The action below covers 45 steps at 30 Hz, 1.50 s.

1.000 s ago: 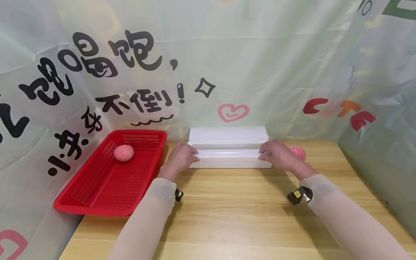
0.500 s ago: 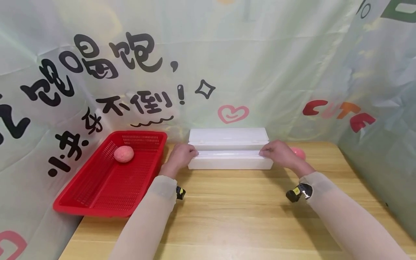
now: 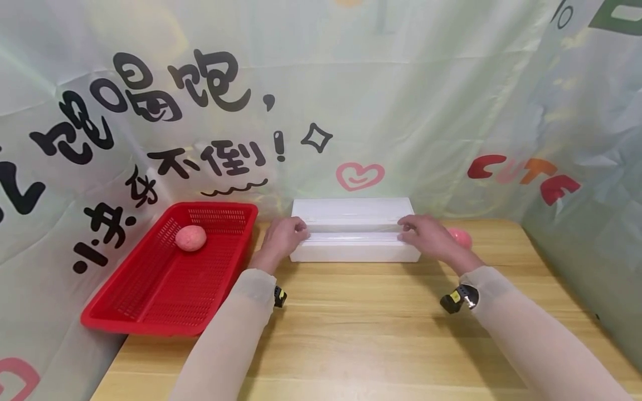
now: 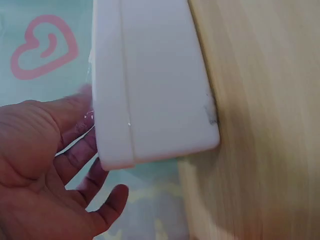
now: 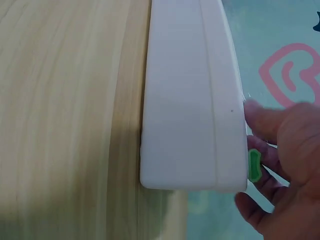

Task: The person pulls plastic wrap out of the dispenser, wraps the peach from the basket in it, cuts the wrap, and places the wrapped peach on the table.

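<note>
Grip at both ends: left hand and right hand had their fingers bent toward the clear film in the white box. Whether either pinched the film or only touched it, we could not tell; fingertips and film blurred together in the wrist views. Box position: on the wooden table, directly between the hands, lid tipped back on the far side. Its long axis ran crosswise, hand to hand, so it lay rightward of the left grip and leftward of the right. We judged neither hand clearly nearer; each had its own end.

Count: two hands, one box with one lid. We noted one green piece by the right fingers, one red basket at left, and two pink balls: one in the basket, one partly hidden behind the right hand.
</note>
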Motion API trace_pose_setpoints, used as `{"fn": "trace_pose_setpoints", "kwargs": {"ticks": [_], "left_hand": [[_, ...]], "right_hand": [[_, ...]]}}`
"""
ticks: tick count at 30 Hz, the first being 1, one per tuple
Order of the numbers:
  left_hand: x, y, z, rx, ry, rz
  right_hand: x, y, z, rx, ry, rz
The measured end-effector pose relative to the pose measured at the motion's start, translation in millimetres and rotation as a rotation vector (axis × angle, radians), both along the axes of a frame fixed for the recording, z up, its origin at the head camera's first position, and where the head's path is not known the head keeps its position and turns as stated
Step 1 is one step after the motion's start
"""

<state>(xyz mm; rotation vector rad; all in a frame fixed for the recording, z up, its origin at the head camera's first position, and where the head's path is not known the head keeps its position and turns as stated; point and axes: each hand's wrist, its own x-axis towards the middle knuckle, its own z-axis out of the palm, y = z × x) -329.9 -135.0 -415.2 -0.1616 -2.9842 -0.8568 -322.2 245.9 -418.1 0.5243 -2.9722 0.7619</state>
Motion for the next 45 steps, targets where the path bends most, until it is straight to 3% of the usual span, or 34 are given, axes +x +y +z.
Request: {"fn": "trace_pose_setpoints", "kwargs": {"ticks": [10,17,29,37,45], "left_hand": [[-4.4,-5.2,-2.6,-0.029,0.083,-0.029],[-7.2,-8.3,1.5,0.035,0.107,0.005],[-4.6,-2.4,16.8,0.189,0.093,0.119],[-0.7,-0.2,28.6,0.268,0.103,0.135],[3.8,2.9,41.2,0.289,0.171,0.144]], "right_hand": [[1.4,-0.7,1.2,0.003,0.148,-0.042],[0.6,-1.6,8.9,-0.028,0.190,-0.080],[2.9,-4.4,27.8,-0.102,0.116,-0.167],[10.4,-4.3,45.7,-0.340,-0.066,-0.229],[12.1,-7.8,59.3,-0.303,0.033,-0.265]]}}
